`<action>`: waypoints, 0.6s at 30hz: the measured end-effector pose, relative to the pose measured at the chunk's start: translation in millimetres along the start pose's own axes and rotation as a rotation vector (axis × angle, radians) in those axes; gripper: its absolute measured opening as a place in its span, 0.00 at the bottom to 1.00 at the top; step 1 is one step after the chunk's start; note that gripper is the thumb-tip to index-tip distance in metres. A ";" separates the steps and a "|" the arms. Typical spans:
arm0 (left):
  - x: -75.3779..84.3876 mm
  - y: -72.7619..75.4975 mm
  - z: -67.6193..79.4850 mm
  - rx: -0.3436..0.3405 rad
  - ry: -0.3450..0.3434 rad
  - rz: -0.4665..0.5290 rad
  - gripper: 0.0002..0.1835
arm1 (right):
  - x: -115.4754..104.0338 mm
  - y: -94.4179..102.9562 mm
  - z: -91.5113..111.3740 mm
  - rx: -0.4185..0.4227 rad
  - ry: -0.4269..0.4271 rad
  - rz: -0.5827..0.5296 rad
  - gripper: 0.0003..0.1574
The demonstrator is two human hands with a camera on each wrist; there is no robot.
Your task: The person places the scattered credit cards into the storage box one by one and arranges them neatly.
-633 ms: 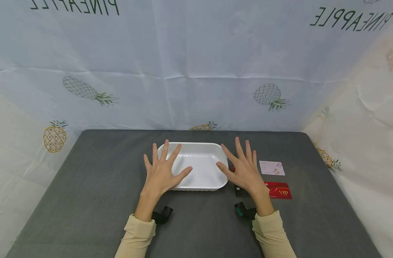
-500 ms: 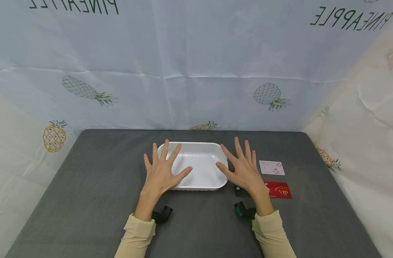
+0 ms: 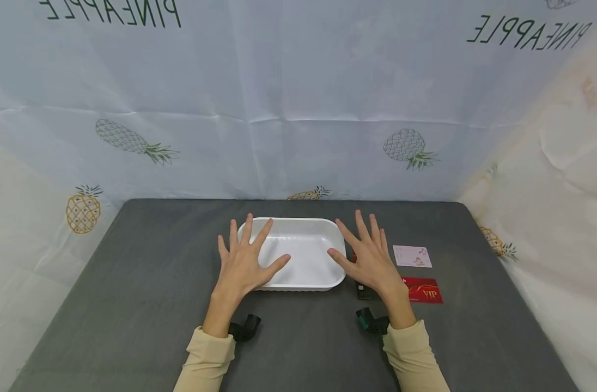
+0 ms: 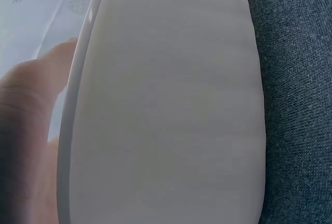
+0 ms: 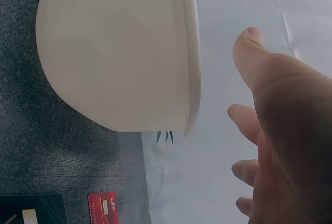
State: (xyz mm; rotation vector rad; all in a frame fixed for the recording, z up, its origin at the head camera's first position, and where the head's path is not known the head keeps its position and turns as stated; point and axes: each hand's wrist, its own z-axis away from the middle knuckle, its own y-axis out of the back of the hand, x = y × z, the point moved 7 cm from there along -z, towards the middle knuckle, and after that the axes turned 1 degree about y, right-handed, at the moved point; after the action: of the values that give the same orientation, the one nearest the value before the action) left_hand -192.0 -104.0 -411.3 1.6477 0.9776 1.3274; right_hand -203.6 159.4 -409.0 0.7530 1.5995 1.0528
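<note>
A shallow white rectangular tray [image 3: 303, 256] with rounded corners lies on the dark grey table. Over its left end my left hand [image 3: 242, 264] hovers with fingers spread and nothing in it. My right hand [image 3: 372, 258] is spread the same way at the tray's right end, also holding nothing. In the left wrist view the tray's outer side wall [image 4: 166, 99] fills the middle, with the thumb [image 4: 41, 73] close by its rim. The right wrist view has the tray wall [image 5: 119, 53] at upper left, apart from the spread fingers.
Right of the tray lie a pink card [image 3: 413, 256], a red VIP card [image 3: 426, 290] and a black card [image 3: 364, 292] partly under the right hand in view. Another red card [image 5: 104, 207] shows in the right wrist view. A pineapple-print cloth [image 3: 298, 152] hangs behind the table.
The head view has tilted very slightly, so the scene sits a few pixels lower. Both hands stay spread at the tray's ends, and tray and cards keep their places.
</note>
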 end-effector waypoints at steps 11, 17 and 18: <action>-30.4 6.1 15.8 0.013 0.073 0.268 0.48 | -0.9 5.2 2.3 0.043 0.061 -0.042 0.47; -47.8 0.7 26.1 0.064 0.088 0.497 0.46 | 3.8 9.6 0.6 0.076 0.089 -0.056 0.45; -49.5 -1.5 27.6 0.073 0.087 0.522 0.45 | 4.8 10.7 0.4 0.078 0.091 -0.060 0.45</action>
State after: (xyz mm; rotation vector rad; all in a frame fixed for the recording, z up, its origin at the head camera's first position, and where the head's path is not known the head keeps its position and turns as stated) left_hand -172.7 -151.7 -435.2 2.0010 0.6690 1.7292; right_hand -204.9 168.2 -401.4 0.7136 1.7387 0.9981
